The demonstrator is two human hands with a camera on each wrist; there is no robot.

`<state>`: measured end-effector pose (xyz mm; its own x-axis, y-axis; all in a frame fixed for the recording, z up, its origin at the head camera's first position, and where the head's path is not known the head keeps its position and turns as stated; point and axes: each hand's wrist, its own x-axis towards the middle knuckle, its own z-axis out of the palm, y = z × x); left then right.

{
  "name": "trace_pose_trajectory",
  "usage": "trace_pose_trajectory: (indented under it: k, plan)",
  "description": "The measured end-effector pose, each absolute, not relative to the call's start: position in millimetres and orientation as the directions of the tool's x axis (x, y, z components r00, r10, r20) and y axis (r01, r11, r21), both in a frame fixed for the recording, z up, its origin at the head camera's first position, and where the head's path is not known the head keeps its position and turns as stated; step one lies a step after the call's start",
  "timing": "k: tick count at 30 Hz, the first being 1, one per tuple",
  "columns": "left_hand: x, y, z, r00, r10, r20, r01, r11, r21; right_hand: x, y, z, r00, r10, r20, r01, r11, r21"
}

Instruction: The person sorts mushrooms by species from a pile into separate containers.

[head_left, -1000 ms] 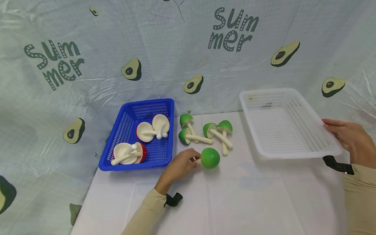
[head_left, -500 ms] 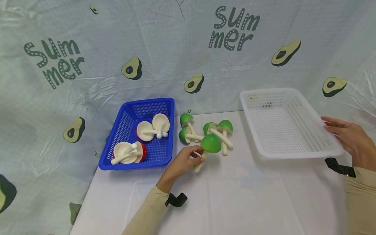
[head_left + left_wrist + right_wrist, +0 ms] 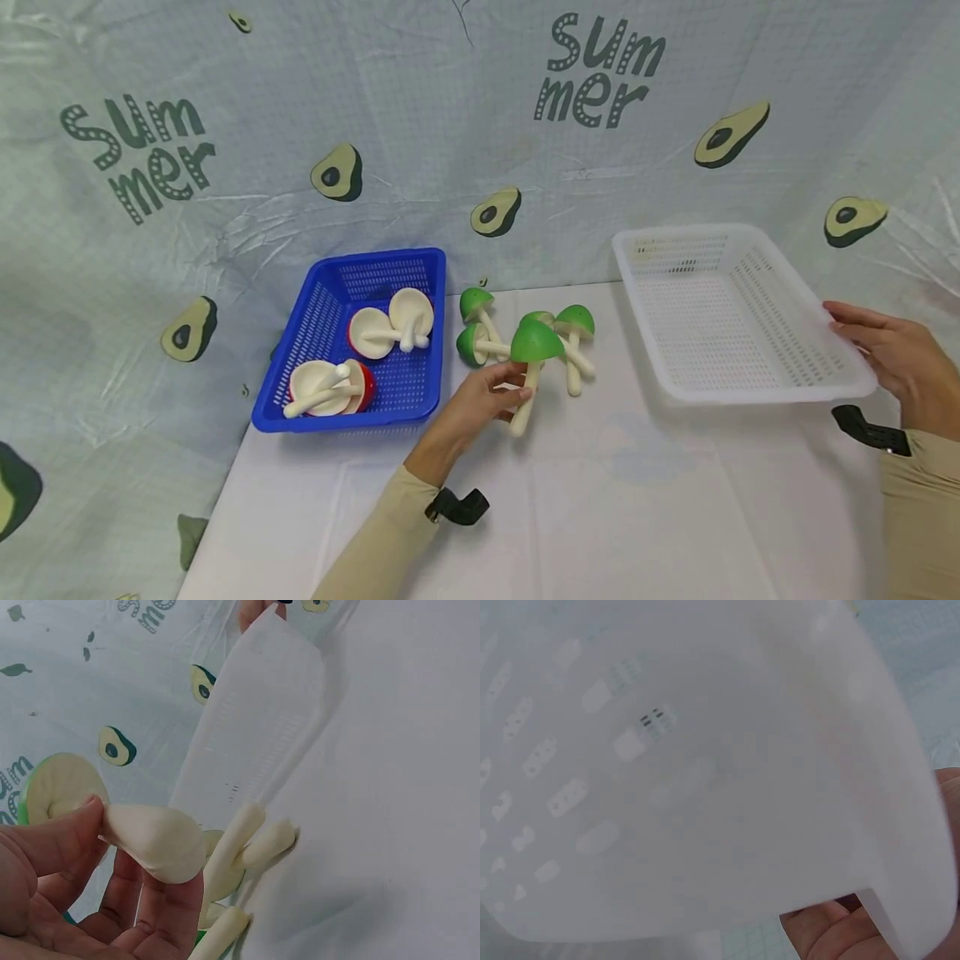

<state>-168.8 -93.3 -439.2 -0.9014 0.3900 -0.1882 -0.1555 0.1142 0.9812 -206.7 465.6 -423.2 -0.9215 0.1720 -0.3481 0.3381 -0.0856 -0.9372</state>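
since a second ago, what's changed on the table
The left grip has moved slightly forward and right, and the green-capped toy mushroom it already held has turned from stem-left to cap-up. Nothing was newly grasped or let go. The right grip at the white basket, the four other green-capped mushrooms and the red-capped ones in the blue basket stayed put.

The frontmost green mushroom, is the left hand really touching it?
Touching. In the left wrist view, the left hand pinches the green mushroom by its pale stem.

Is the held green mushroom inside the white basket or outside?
Outside: the left hand holds the mushroom by its stem, apart from the basket.
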Motion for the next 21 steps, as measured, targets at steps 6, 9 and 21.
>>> trace_pose_trajectory:
  k: [6, 9, 21]
  plan:
    - [-174, -84, -437, -0.920, 0.352, -0.170, -0.170, 0.032, 0.985, -207, 466, -423, -0.929, 0.155, -0.336, 0.315, -0.140, -0.939]
    - [-178, -77, -435, -0.927, 0.338, -0.164, -0.183, -0.024, 0.983, -208, 466, -425, -0.938, 0.147, -0.315, 0.298, -0.127, -0.946]
    - [-196, -51, -432, -0.932, 0.313, -0.185, -0.226, -0.099, 0.969, -212, 469, -427, -0.927, 0.149, -0.345, 0.325, -0.141, -0.935]
